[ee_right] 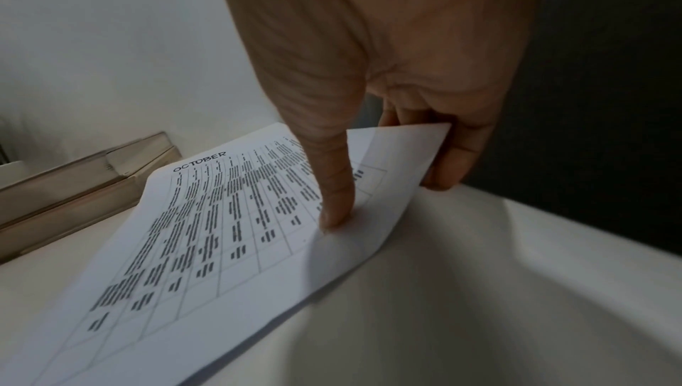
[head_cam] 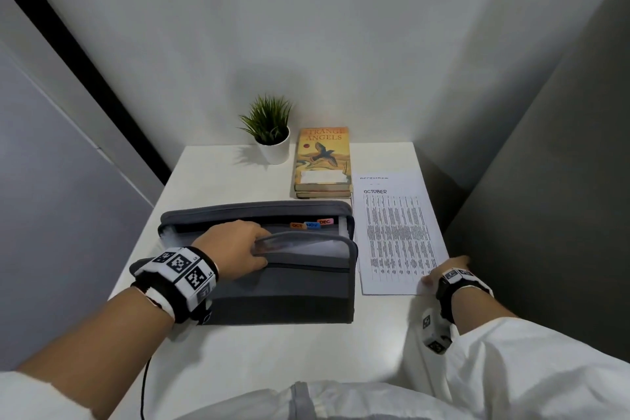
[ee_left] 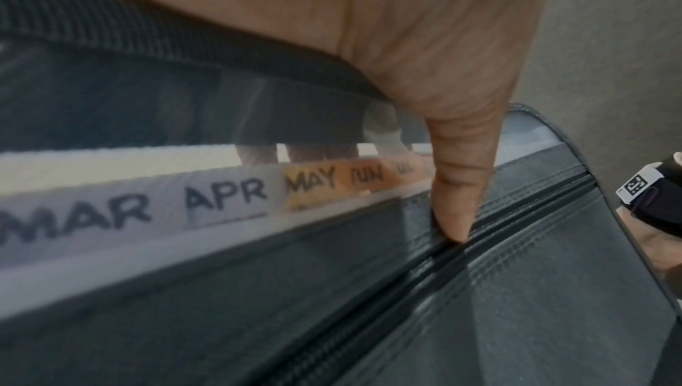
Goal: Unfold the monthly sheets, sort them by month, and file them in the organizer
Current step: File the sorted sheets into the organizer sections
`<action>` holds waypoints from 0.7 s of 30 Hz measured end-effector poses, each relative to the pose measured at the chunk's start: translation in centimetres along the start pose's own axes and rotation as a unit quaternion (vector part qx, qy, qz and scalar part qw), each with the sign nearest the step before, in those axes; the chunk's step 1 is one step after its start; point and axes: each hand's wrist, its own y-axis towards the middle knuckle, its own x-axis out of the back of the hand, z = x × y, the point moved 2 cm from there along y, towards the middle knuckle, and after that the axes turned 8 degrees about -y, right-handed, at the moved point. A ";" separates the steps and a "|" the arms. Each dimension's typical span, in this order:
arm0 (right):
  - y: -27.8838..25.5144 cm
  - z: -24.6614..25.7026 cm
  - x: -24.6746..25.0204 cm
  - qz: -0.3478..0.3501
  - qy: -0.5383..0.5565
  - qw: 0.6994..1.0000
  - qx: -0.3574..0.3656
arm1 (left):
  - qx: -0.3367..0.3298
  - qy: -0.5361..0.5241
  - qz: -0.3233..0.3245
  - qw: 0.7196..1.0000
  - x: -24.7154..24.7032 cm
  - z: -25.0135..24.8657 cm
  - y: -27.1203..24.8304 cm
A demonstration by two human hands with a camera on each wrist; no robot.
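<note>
The left hand (head_cam: 235, 244) grips the near wall of the grey organizer (head_cam: 272, 293), fingers curled over its rim and thumb pressed on the outer fabric, holding the pockets spread; the month tabs (head_cam: 312, 224) stand just beyond its fingertips. The right hand (head_cam: 446, 271) pinches the near corner of the October sheet (head_cam: 399, 242), thumb on top and fingers curled beneath, so that corner curls up off the table (head_cam: 272, 351) while the rest lies flat, just right of the organizer. Another sheet peeks out from under its far edge. The paper looks thin, light and floppy: held by one corner it will likely droop and may crease or drag the sheet below along. A grip nearer the middle of a long edge should keep it straighter for sliding behind the OCT tab. The organizer's walls look soft and likely to sag shut unless held apart.
</note>
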 end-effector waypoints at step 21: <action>-4.6 4.3 1.4 -0.005 -0.053 0.992 0.112 | -0.022 0.019 -0.008 1.000 -0.5 -0.3 -1.2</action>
